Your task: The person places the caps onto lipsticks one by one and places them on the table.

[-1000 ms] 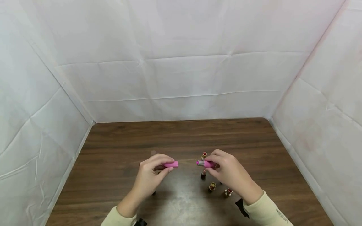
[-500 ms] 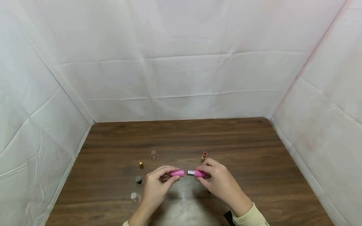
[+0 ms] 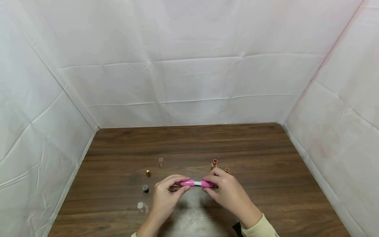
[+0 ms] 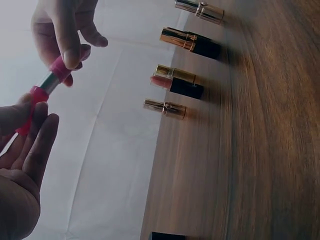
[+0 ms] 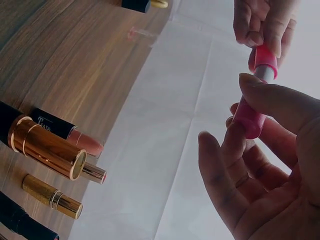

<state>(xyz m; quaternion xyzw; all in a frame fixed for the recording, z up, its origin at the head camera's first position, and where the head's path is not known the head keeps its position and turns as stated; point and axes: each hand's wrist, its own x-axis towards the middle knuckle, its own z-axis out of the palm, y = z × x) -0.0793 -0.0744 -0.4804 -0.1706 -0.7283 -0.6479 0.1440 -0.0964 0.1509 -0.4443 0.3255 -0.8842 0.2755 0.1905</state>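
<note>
Above the table, both hands hold a pink lipstick [image 3: 197,183] level between them. My left hand [image 3: 165,196] pinches the pink cap [image 3: 187,183] between thumb and fingers. Opposite it, my right hand [image 3: 229,192] grips the pink base [image 3: 207,184]. The cap's mouth is over the end of the silver inner tube, whose band still shows between the two pink parts. The lipstick's coloured tip is hidden inside the cap. In the right wrist view, the right thumb [image 5: 275,97] lies along the base [image 5: 249,117].
On the wooden table [image 3: 118,141], a gold cap [image 3: 148,173], a dark cap [image 3: 145,188] and clear caps [image 3: 141,206] stand at left. Uncapped lipsticks stand at right, including a gold one [image 3: 214,163] and a black one with a pink tip [image 4: 186,88]. White cloth walls [image 3: 189,82] surround the table.
The hands have come together and nearer the body, the right moving left and the left slightly right. The cap and base, apart before, now meet with the cap over the silver tube's end.
</note>
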